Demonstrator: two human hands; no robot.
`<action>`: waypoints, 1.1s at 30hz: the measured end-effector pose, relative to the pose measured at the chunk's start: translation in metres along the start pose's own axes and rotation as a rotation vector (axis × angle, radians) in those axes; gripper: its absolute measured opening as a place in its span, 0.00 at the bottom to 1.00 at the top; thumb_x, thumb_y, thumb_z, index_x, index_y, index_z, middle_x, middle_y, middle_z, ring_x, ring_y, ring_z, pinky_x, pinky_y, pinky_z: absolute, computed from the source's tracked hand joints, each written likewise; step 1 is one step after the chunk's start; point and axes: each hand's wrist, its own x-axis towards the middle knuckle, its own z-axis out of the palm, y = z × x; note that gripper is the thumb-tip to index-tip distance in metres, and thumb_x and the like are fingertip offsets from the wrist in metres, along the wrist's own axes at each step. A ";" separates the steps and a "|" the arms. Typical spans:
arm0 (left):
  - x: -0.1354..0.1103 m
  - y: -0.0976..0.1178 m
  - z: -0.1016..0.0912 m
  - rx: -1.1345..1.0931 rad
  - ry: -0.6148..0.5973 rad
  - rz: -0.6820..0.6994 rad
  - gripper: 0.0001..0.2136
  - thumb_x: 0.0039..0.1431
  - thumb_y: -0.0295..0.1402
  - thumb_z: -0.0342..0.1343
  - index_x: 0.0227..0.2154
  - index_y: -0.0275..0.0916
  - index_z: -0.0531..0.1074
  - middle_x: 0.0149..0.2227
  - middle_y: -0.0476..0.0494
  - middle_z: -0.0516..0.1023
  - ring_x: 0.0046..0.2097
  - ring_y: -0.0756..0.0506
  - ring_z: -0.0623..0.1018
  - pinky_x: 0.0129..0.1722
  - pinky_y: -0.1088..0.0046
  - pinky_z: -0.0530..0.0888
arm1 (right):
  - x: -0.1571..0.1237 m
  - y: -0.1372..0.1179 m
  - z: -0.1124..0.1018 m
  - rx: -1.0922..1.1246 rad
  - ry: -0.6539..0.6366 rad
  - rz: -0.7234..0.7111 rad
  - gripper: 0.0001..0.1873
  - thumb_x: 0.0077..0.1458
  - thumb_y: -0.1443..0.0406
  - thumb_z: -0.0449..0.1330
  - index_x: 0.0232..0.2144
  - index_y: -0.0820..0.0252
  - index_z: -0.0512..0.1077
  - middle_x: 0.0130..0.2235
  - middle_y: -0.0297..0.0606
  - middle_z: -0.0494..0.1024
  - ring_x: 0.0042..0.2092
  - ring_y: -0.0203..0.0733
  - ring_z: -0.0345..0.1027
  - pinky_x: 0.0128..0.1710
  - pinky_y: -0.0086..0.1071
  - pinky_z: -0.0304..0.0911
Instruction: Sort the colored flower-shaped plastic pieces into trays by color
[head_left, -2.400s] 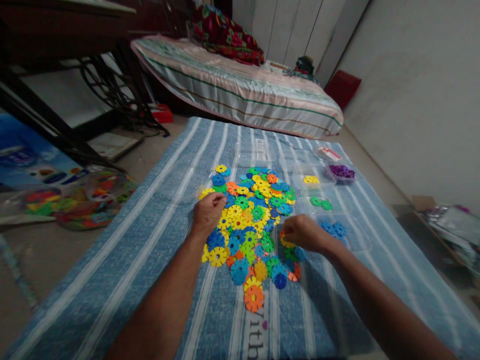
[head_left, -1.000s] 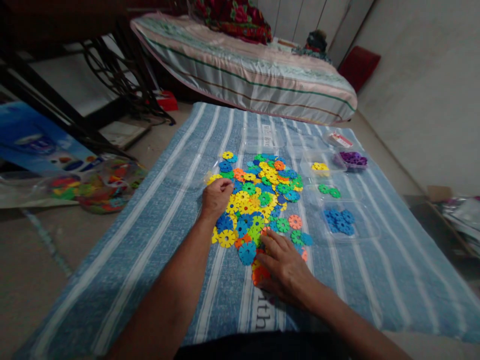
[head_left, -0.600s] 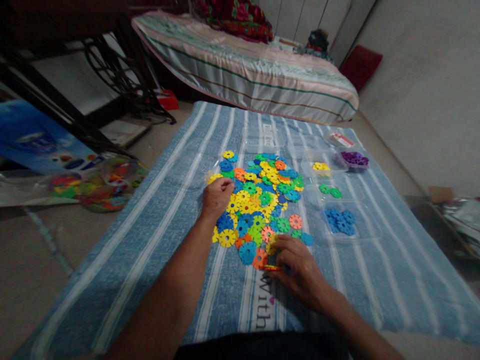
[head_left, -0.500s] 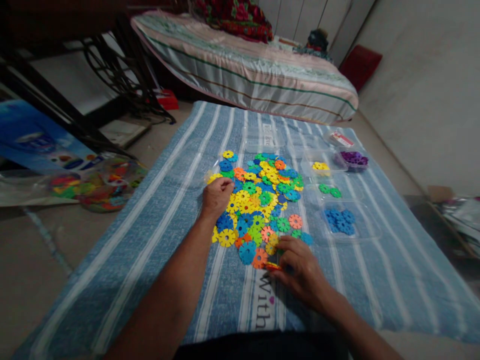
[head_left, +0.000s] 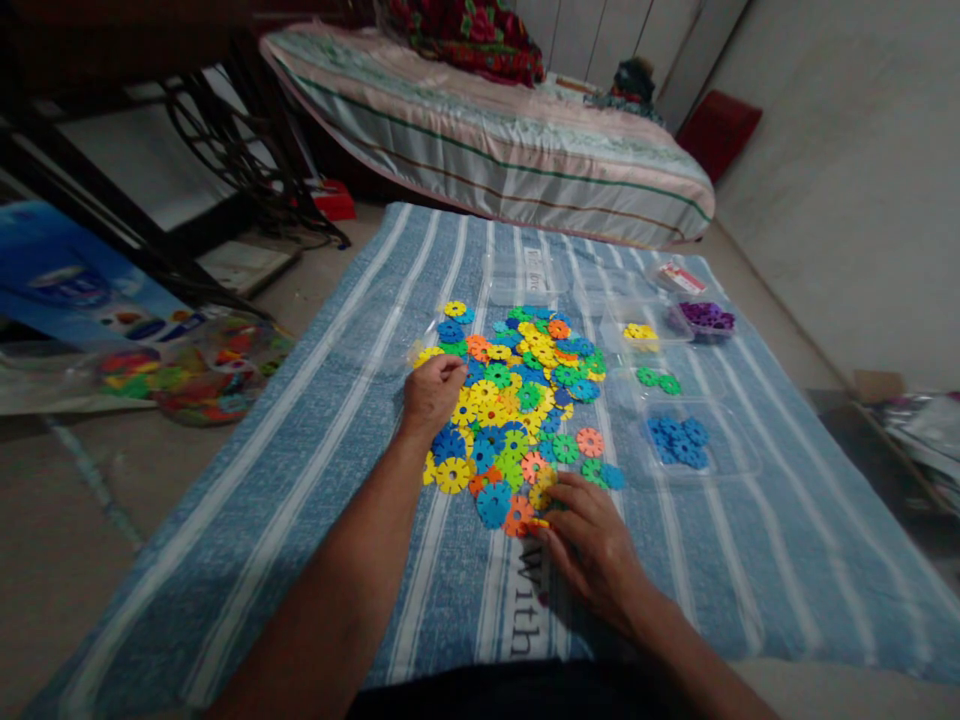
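Observation:
A spread pile of notched plastic snowflake discs (head_left: 517, 400) in yellow, blue, green and orange lies on the striped cloth. My left hand (head_left: 433, 395) rests at the pile's left edge, thumb and fingertips pressed together; whatever is in them is too small or hidden to make out. At the near right edge, my right hand (head_left: 596, 535) has its thumb and fingers curled about a yellow-orange disc (head_left: 538, 522), which is mostly covered. A yellow disc (head_left: 541, 490) lies under its fingertips, and an orange disc (head_left: 519, 516) is just left of them.
Clear boxes stand to the right: one with blue discs (head_left: 679, 442), one with yellow discs (head_left: 640, 336), one with purple discs (head_left: 706, 318). Two green discs (head_left: 660, 380) lie between them. A clear box (head_left: 525, 275) stands behind the pile. A bed (head_left: 510, 130) is beyond.
My right hand's fingers have stretched slightly forward over the discs, and the yellow-orange disc sits lower and more hidden. My left hand has stayed in place.

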 end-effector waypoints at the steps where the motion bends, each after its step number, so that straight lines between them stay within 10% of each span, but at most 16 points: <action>1: 0.000 0.000 0.000 -0.001 0.001 0.001 0.11 0.50 0.38 0.54 0.32 0.39 0.76 0.33 0.48 0.82 0.36 0.46 0.79 0.40 0.74 0.75 | 0.000 0.000 -0.001 0.007 -0.003 0.006 0.06 0.59 0.68 0.57 0.36 0.57 0.74 0.45 0.44 0.77 0.55 0.51 0.66 0.53 0.50 0.67; 24: 0.001 0.000 -0.003 0.004 0.016 0.012 0.11 0.49 0.39 0.53 0.30 0.40 0.75 0.32 0.47 0.81 0.35 0.45 0.80 0.37 0.74 0.75 | 0.014 0.032 -0.018 -0.004 0.126 0.103 0.10 0.60 0.68 0.54 0.38 0.54 0.74 0.33 0.39 0.80 0.36 0.44 0.74 0.37 0.38 0.70; 33: 0.005 -0.004 -0.004 0.020 0.028 0.032 0.10 0.48 0.41 0.54 0.29 0.42 0.75 0.31 0.48 0.81 0.35 0.45 0.80 0.37 0.73 0.76 | 0.069 0.068 -0.048 -0.290 0.079 -0.011 0.12 0.61 0.65 0.54 0.28 0.57 0.75 0.27 0.38 0.77 0.30 0.40 0.70 0.34 0.31 0.64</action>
